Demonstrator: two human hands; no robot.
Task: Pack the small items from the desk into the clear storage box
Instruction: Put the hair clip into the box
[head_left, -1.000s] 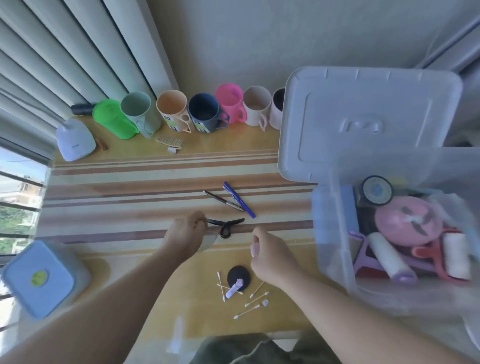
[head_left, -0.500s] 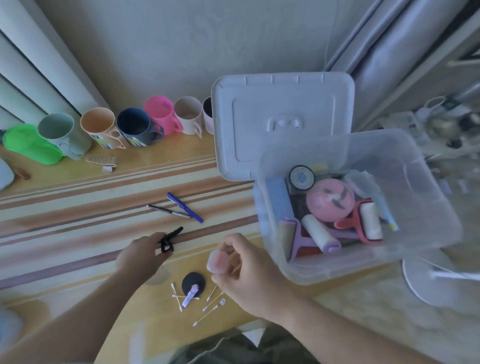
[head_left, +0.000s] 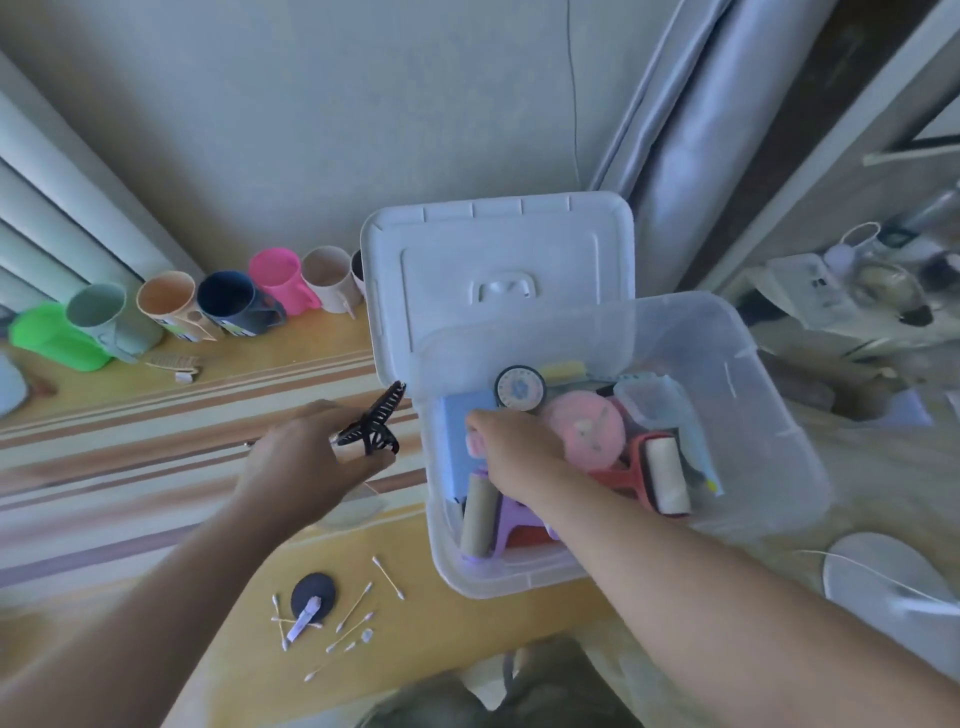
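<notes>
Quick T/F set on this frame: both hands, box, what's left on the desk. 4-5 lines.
1. The left hand holds a black claw hair clip. True.
2. The right hand is inside the clear plastic storage box. True.
3. The white box lid is closed on the box. False: it stands open behind it.
4. The cotton swabs are already in the box. False: they lie on the desk.
5. The pink mug lies tipped over. False: upright.
</notes>
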